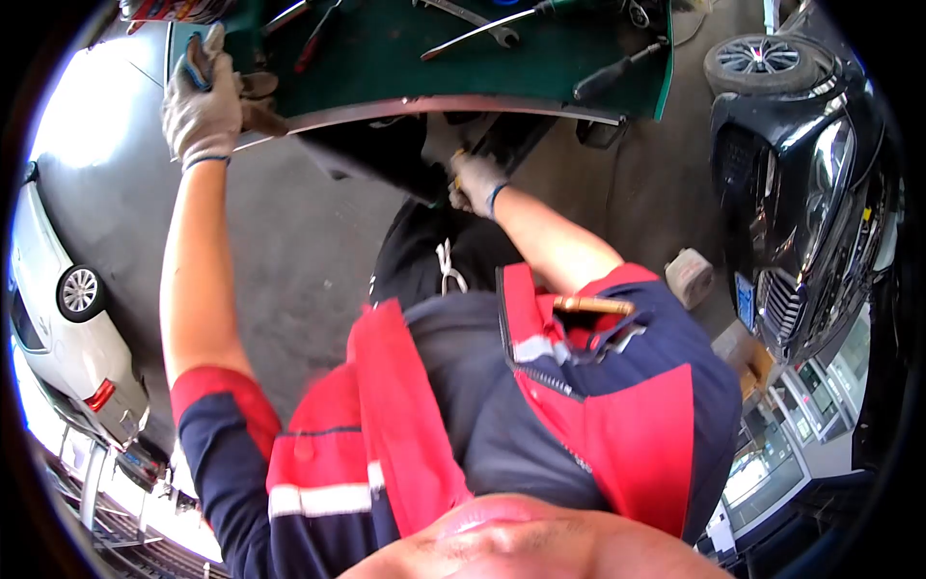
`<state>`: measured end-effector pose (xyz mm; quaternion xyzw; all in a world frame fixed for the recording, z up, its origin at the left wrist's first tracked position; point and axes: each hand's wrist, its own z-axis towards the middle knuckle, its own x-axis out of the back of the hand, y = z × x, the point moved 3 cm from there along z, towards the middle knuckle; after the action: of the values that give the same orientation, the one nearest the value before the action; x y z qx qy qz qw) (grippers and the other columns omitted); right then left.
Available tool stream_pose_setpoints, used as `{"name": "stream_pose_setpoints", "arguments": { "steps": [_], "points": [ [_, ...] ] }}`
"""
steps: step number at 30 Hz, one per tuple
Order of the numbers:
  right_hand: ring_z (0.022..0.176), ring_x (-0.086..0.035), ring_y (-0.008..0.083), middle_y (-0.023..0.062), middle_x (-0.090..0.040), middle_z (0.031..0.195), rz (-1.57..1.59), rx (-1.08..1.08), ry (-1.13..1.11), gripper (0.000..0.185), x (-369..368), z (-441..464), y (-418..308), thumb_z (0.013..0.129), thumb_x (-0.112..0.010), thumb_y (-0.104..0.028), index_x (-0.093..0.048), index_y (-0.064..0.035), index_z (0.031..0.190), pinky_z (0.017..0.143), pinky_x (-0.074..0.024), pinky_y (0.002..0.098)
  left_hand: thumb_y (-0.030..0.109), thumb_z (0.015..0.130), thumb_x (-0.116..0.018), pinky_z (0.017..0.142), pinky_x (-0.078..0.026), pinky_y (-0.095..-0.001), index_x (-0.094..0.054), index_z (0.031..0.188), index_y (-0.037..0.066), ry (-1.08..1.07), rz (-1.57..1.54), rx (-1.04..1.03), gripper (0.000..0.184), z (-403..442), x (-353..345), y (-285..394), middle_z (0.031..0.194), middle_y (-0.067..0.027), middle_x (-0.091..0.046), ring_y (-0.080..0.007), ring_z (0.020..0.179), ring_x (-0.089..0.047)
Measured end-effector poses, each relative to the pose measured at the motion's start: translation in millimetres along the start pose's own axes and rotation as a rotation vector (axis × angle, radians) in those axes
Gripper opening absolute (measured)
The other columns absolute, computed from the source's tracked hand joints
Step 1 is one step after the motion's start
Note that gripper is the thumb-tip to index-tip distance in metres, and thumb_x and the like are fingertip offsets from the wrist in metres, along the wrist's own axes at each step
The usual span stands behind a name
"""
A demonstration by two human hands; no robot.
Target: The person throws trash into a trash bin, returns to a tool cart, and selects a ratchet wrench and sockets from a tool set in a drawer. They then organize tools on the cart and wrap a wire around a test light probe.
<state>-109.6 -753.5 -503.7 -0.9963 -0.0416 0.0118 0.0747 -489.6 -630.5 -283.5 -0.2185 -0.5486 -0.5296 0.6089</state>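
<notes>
My left hand [203, 114], in a pale work glove, is closed at the left corner of a green-topped workbench [376, 72]. Brownish dark shapes [260, 116] lie against its fingers; I cannot tell what they are. Below the bench's front edge, my right hand [476, 183], also gloved, is closed with a bit of something yellow [455, 174] showing at its fingers. Blur hides what that is. A dark panel-like piece [371, 159] extends under the bench edge towards my right hand.
On the bench lie a wrench [473, 19], a long screwdriver [482, 34], a red-handled tool [313, 48] and a dark-handled tool [617, 72]. A black car [801, 212] with its front opened up and a loose wheel [762, 63] are at right. A white car [82, 338] stands left.
</notes>
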Motion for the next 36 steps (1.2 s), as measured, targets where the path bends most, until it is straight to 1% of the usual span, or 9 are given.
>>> {"name": "stream_pose_setpoints", "arguments": {
  "steps": [5, 10, 14, 17, 18, 23, 27, 28, 36],
  "points": [
    [0.113, -0.066, 0.0458, 0.0259, -0.072, 0.115, -1.244, 0.576, -0.335, 0.050, -70, -26, -15, 0.097, -0.055, -0.045, -0.064, -0.0040, 0.125, 0.099, -0.0507, 0.0518, 0.056, 0.093, -0.064, 0.100, -0.052, -0.0461, -0.067, 0.137, 0.011, -0.116, -0.065, 0.120, 0.063, 1, -1, -15, 0.119, -0.0196, -0.074, -0.0381, 0.111, -0.069],
    [0.122, -0.062, 0.0440, 0.0241, -0.066, 0.128, -1.392, 0.924, -0.221, 0.039, -101, 87, 29, 0.100, -0.052, -0.038, -0.064, -0.0057, 0.118, 0.101, -0.0502, 0.0524, 0.054, 0.093, -0.068, 0.095, -0.055, -0.0414, -0.062, 0.143, 0.007, -0.091, -0.132, 0.091, 0.068, -1, -7, -19, 0.114, -0.0167, -0.074, -0.0320, 0.105, -0.071],
    [0.111, -0.064, 0.0450, 0.0200, -0.067, 0.126, -0.527, 1.025, 0.133, 0.035, -93, 142, -12, 0.100, -0.056, -0.033, -0.064, -0.0094, 0.125, 0.097, -0.0531, 0.0507, 0.043, 0.096, -0.069, 0.085, -0.056, -0.0361, -0.061, 0.144, 0.005, -0.183, -0.226, 0.232, 0.062, -2, 2, 0, 0.103, -0.0123, -0.073, -0.0201, 0.090, -0.068],
    [0.110, -0.065, 0.0433, 0.0193, -0.068, 0.123, -0.938, 0.803, 0.288, 0.033, -90, 163, -74, 0.099, -0.058, -0.031, -0.066, -0.0091, 0.122, 0.096, -0.0537, 0.0496, 0.036, 0.096, -0.071, 0.080, -0.055, -0.0319, -0.061, 0.142, 0.004, -0.136, -0.318, 0.048, 0.057, -2, 0, 0, 0.101, -0.0077, -0.069, -0.0152, 0.088, -0.065],
    [0.109, -0.065, 0.0427, 0.0191, -0.068, 0.122, -1.001, 0.775, 0.306, 0.032, -89, 174, -86, 0.099, -0.058, -0.030, -0.066, -0.0090, 0.121, 0.095, -0.0539, 0.0492, 0.040, 0.099, -0.063, 0.106, -0.049, -0.0440, -0.065, 0.141, 0.013, -0.029, -0.124, -0.057, 0.050, -2, 0, 1, 0.124, -0.0164, -0.074, -0.0366, 0.116, -0.068],
    [0.106, -0.067, 0.0399, 0.0178, -0.070, 0.117, -1.182, 0.764, 0.310, 0.027, -82, 197, -109, 0.097, -0.062, -0.027, -0.068, -0.0085, 0.117, 0.094, -0.0548, 0.0473, 0.026, 0.100, -0.070, 0.092, -0.054, -0.0322, -0.061, 0.140, 0.000, -0.107, -0.336, 0.220, 0.049, -7, -7, -12, 0.119, -0.0070, -0.071, -0.0181, 0.103, -0.067],
    [0.104, -0.068, 0.0377, 0.0169, -0.071, 0.112, -1.245, 0.921, 0.190, 0.024, -83, 177, -81, 0.096, -0.064, -0.024, -0.070, -0.0081, 0.113, 0.093, -0.0556, 0.0458, 0.032, 0.098, -0.072, 0.095, -0.053, -0.0343, -0.064, 0.135, 0.000, -0.053, -0.187, 0.049, 0.050, -3, -7, -14, 0.116, -0.0100, -0.071, -0.0197, 0.103, -0.067],
    [0.103, -0.069, 0.0371, 0.0166, -0.071, 0.111, -1.255, 0.977, 0.133, 0.023, -81, 155, -70, 0.095, -0.065, -0.023, -0.071, -0.0080, 0.112, 0.092, -0.0558, 0.0454, 0.036, 0.094, -0.069, 0.103, -0.050, -0.0445, -0.064, 0.139, 0.010, -0.039, -0.224, 0.096, 0.052, -4, -5, -6, 0.120, -0.0178, -0.072, -0.0370, 0.114, -0.068],
    [0.096, -0.071, 0.0328, 0.0138, -0.073, 0.102, -0.589, 1.528, -0.763, 0.018, -54, -164, -103, 0.089, -0.073, -0.011, -0.074, -0.0073, 0.107, 0.088, -0.0572, 0.0420, 0.041, 0.096, -0.066, 0.108, -0.045, -0.0468, -0.062, 0.143, 0.014, -0.009, 0.039, -0.024, 0.054, -1, 13, 8, 0.129, -0.0173, -0.069, -0.0374, 0.124, -0.061]
  ]
}}
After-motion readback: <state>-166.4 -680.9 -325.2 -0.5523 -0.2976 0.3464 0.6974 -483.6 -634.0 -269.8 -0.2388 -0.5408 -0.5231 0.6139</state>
